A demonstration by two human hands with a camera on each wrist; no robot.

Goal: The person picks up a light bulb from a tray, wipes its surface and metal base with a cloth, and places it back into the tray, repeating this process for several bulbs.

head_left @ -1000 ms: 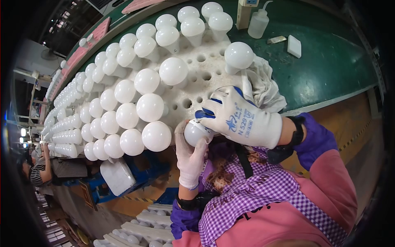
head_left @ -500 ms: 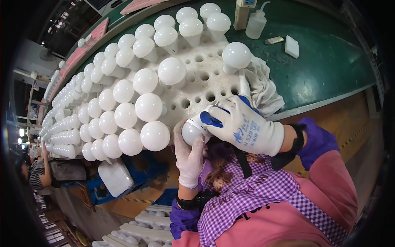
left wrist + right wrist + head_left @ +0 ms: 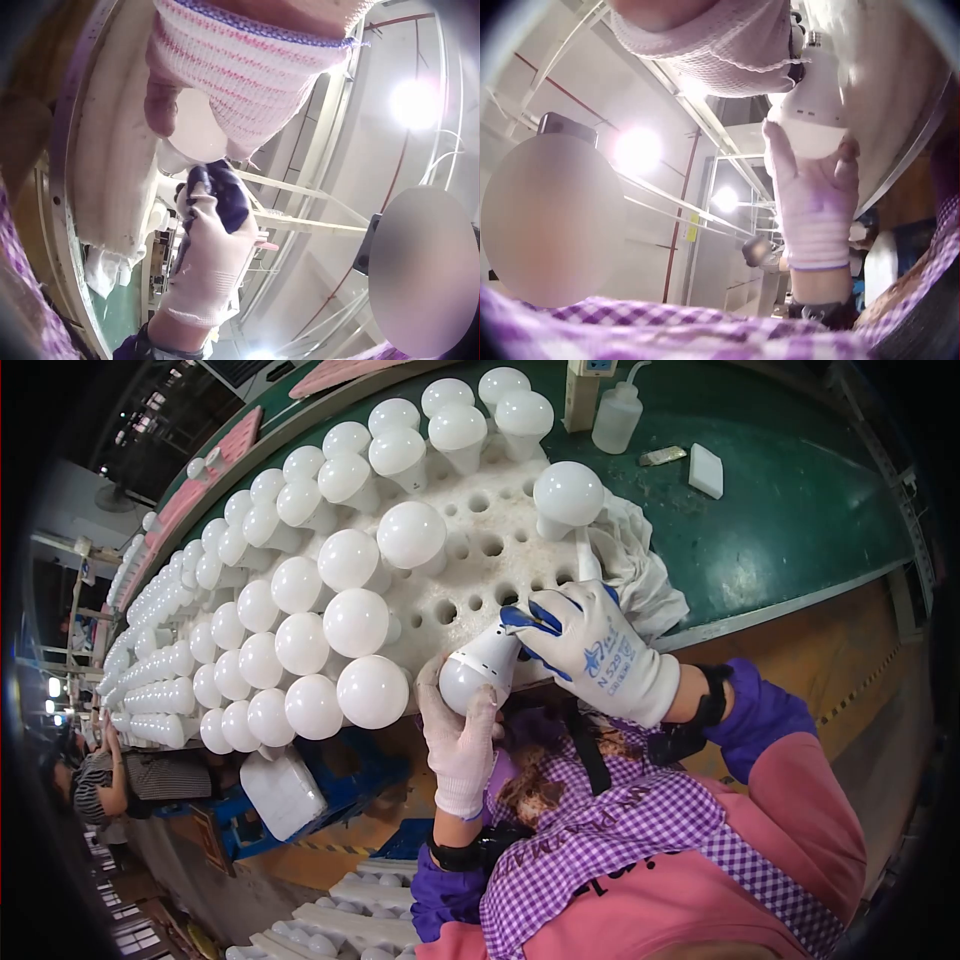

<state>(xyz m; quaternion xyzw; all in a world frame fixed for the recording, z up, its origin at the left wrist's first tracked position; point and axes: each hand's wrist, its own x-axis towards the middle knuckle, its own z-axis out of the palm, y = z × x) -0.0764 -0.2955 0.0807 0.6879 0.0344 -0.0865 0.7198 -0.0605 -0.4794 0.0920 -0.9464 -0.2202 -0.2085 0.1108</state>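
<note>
In the head view my left hand (image 3: 459, 745), in a thin white glove, holds a white light bulb (image 3: 484, 658) by its round globe. The bulb tilts with its narrow end up toward the foam block. My right hand (image 3: 608, 657) wears a white glove with blue-coated fingers and has them curled at the bulb's narrow end. In the right wrist view the metal screw base (image 3: 814, 37) shows beside those dark fingertips. A row of small slots marks the bulb's white housing. The left wrist view shows the globe (image 3: 196, 126) between the left thumb and fingers.
A white foam block (image 3: 420, 592) with holes carries many upright bulbs (image 3: 372, 692). Crumpled white cloth (image 3: 640, 575) lies at its end. On the green table (image 3: 780, 510) stand a squeeze bottle (image 3: 617, 418) and a small white block (image 3: 706, 471). Another person (image 3: 95, 780) is far left.
My right hand has shifted from over the bulb's body to its narrow end, uncovering more of the housing. The left hand keeps holding the globe, and the bulb now points more upward.
</note>
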